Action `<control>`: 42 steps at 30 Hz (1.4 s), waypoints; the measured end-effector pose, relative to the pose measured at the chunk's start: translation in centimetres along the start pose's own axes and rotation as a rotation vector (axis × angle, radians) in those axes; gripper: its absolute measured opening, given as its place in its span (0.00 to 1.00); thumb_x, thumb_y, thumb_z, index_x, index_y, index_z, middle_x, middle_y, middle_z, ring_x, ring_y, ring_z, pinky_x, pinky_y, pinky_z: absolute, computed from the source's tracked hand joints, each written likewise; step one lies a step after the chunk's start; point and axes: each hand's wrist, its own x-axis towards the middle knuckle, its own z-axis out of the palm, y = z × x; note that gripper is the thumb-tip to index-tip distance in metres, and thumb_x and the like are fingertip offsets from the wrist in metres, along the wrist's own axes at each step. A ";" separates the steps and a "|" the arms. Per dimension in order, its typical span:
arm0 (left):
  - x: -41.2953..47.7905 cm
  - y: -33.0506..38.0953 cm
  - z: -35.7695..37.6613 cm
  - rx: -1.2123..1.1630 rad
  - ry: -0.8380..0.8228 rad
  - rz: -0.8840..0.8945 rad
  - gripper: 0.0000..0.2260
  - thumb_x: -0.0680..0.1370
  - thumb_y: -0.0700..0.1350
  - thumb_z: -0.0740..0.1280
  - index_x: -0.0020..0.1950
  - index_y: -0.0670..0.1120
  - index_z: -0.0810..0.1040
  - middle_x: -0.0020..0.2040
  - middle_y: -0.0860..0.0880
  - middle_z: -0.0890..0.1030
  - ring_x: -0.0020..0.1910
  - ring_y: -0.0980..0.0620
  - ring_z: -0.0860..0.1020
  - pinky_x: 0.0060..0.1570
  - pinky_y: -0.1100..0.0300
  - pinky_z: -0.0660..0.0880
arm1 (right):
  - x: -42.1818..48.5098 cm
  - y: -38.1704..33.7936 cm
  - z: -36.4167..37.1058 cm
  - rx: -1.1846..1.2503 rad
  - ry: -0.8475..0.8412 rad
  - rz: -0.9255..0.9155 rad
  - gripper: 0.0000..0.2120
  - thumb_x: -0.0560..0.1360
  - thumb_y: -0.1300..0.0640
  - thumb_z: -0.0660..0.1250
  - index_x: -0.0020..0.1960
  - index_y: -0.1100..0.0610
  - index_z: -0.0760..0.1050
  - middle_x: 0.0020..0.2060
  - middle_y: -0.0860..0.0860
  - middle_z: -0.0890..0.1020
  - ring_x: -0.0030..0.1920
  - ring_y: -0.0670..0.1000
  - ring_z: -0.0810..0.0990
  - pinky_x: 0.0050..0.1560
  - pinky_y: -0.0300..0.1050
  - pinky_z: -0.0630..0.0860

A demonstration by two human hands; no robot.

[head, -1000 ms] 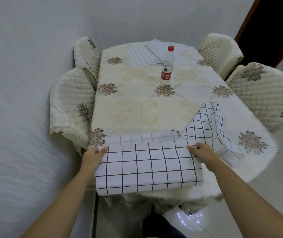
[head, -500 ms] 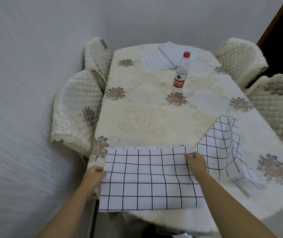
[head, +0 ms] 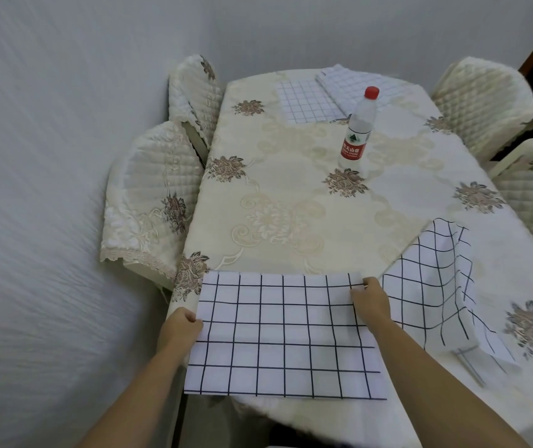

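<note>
Fingers of left hand (head: 179,326) pinch checked cloth (head: 284,337) by its left edge; right hand (head: 370,302) grips far right corner. Cloth folded flat, desk's (head: 291,195) near edge. Mid-fold, by the look; next fold needs edges matched.

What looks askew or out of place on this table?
The right cloth lies rumpled and slanted, one flap standing up, unlike the flat cloth held by the left hand and right hand. The bottle stands upright; nothing is spilled.
</note>
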 end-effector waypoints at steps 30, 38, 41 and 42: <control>-7.3 -1.3 8.5 0.921 -0.146 0.762 0.31 0.78 0.64 0.36 0.75 0.51 0.55 0.77 0.49 0.45 0.76 0.52 0.39 0.57 0.30 0.64 | -11.2 9.3 9.0 -0.778 -0.031 -0.823 0.27 0.79 0.43 0.38 0.76 0.51 0.46 0.76 0.46 0.40 0.76 0.50 0.39 0.70 0.59 0.56; -4.1 -3.6 6.2 0.898 -0.049 0.643 0.32 0.77 0.66 0.36 0.73 0.51 0.60 0.77 0.45 0.56 0.71 0.44 0.59 0.48 0.28 0.69 | -9.3 12.4 4.3 -0.714 0.117 -0.631 0.28 0.76 0.46 0.49 0.74 0.54 0.55 0.73 0.48 0.59 0.73 0.52 0.54 0.64 0.65 0.65; -3.7 -4.1 5.4 0.895 -0.110 0.600 0.33 0.78 0.65 0.39 0.72 0.48 0.65 0.71 0.41 0.68 0.70 0.41 0.66 0.48 0.29 0.70 | -9.1 13.0 2.8 -0.730 0.130 -0.578 0.28 0.75 0.48 0.50 0.73 0.56 0.58 0.72 0.51 0.63 0.72 0.55 0.60 0.59 0.68 0.67; -4.0 -3.8 5.3 0.924 -0.131 0.591 0.32 0.78 0.63 0.43 0.69 0.45 0.70 0.68 0.40 0.71 0.67 0.39 0.71 0.47 0.31 0.72 | -9.1 13.1 2.8 -0.749 0.139 -0.568 0.27 0.75 0.49 0.50 0.72 0.58 0.60 0.71 0.53 0.65 0.71 0.56 0.62 0.58 0.70 0.68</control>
